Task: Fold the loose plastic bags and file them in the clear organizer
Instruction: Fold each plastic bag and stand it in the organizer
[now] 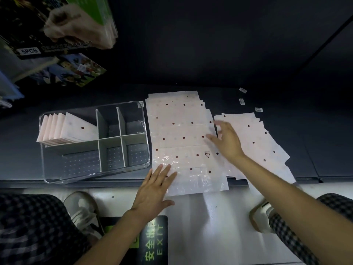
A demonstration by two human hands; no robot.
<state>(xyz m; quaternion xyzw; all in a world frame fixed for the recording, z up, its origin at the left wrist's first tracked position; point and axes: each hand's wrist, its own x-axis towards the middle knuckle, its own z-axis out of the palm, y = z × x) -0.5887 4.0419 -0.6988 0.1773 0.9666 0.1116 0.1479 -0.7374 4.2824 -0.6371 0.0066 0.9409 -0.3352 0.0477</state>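
Note:
A stack of flat, pale pink plastic bags (181, 131) with dark red dots lies on the dark surface in the middle. My left hand (154, 190) rests flat, fingers spread, on the stack's near left corner. My right hand (226, 139) hovers open over the stack's right edge, fingers apart and slightly blurred. A second fanned pile of the same bags (256, 138) lies to the right. The clear organizer (45, 169) with grey dividers stands to the left; several folded bags (66, 130) stand upright in its far left compartment. Its other compartments hold nothing.
Small white labels (242, 90) lie on the dark surface at the far right. Packaged goods (57, 25) hang at the upper left. My checked trouser legs and white shoes (84, 213) are on the pale floor below, beside a green EXIT floor sign (154, 243).

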